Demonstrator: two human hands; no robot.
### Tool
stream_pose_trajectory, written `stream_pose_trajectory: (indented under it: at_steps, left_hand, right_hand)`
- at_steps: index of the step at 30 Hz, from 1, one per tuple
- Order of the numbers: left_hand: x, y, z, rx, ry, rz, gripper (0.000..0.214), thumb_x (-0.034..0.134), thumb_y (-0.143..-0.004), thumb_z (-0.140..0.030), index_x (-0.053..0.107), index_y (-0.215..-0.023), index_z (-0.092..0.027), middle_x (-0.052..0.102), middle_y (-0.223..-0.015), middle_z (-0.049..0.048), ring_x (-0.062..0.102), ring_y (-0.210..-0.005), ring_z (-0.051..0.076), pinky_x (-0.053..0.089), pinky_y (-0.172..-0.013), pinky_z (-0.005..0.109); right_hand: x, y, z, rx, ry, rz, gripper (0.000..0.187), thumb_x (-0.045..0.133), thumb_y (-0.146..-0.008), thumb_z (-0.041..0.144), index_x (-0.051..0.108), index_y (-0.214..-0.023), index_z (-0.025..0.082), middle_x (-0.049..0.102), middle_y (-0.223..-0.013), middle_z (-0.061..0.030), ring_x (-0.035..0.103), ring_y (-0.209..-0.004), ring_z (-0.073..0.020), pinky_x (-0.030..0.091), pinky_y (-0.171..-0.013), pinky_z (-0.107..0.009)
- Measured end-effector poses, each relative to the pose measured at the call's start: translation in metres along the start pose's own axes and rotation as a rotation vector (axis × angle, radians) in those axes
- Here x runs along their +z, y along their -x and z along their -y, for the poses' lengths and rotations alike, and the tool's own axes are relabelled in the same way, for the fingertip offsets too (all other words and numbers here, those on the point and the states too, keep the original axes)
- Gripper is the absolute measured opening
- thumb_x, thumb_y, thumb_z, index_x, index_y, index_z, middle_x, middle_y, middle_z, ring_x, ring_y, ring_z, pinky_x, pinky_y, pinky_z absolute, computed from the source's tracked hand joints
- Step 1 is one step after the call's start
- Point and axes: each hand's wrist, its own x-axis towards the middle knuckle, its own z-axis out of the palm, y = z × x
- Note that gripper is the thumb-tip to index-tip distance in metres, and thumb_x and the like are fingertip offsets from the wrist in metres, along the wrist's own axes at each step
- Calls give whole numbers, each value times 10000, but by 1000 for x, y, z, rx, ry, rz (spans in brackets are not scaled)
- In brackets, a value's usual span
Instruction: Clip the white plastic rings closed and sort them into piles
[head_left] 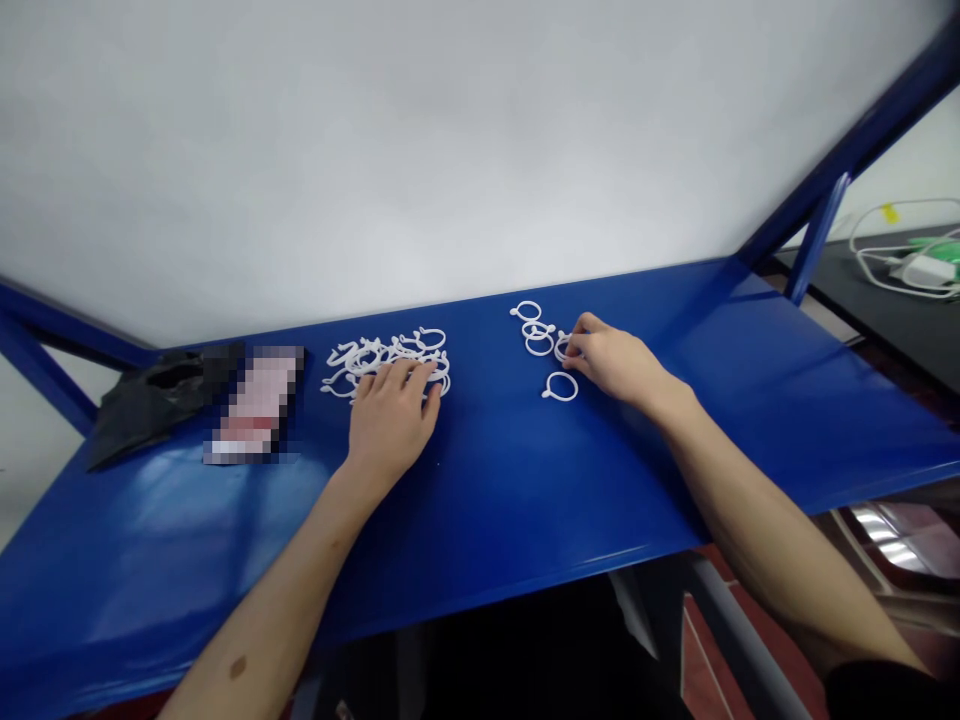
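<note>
A heap of white plastic curtain rings (365, 357), each with a small eyelet, lies left of centre on the blue table (480, 480). My left hand (391, 415) rests palm down on the near side of the heap, its fingers stretched out over the rings. To the right, my right hand (619, 362) pinches a white curtain ring (560, 347) between thumb and fingers, close to the tabletop. Beside it lie several loose rings; one curtain ring (562, 387) sits apart, nearer to me. The fingertips of my right hand partly hide the pinched ring.
A black plastic bag (150, 405) and a blurred, pinkish flat item (255, 405) lie on the table's left. Blue frame bars (821, 240) rise at both sides, with a white wall behind. A white cable and charger (926, 270) rest on a dark surface at far right.
</note>
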Motion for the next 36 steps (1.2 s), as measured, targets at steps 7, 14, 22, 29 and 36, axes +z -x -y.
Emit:
stream_pose_trajectory:
  at_steps: [7,14,22,29,36]
  left_hand:
    - [-3,1,-4,111,57,-138,230,540,-972,-268,659,-1149,-181,703,-1075,98,642,-989,268,482,-854,415]
    - [-9,8,-33,388,325,-246,228,590,-960,-186,570,-1187,-180,684,-1178,92,660,-1057,197,528,-915,331]
    - [-2,9,-43,432,200,-45,295,394,-1040,-204,514,-771,-193,613,-669,3,593,-614,161,426,-617,314]
    - [-8,12,-51,342,10,-72,328,332,-1000,-100,548,-770,-192,582,-578,-1,544,-500,162,341,-571,327]
    - [0,2,-17,290,203,-44,213,419,-1030,-185,627,-1077,-178,722,-892,46,684,-810,172,473,-695,276]
  right_hand:
    - [-14,11,18,-173,-48,-126,154,519,-1007,277,631,-986,172,687,-968,-70,637,-805,-192,414,-643,-292]
    - [-4,26,60,-561,-96,-257,258,392,-1060,257,609,-968,151,658,-901,-76,580,-819,-187,456,-717,-304]
    - [15,37,89,-652,44,-271,327,334,-1028,107,621,-872,127,649,-857,-97,543,-761,-198,399,-593,-315]
    - [23,43,104,-496,135,-310,364,314,-1032,118,626,-845,121,641,-779,-109,572,-703,-209,407,-565,-319]
    - [9,24,76,-559,-100,-335,275,407,-1039,228,592,-1221,137,613,-1283,-151,646,-1002,-215,556,-805,-343]
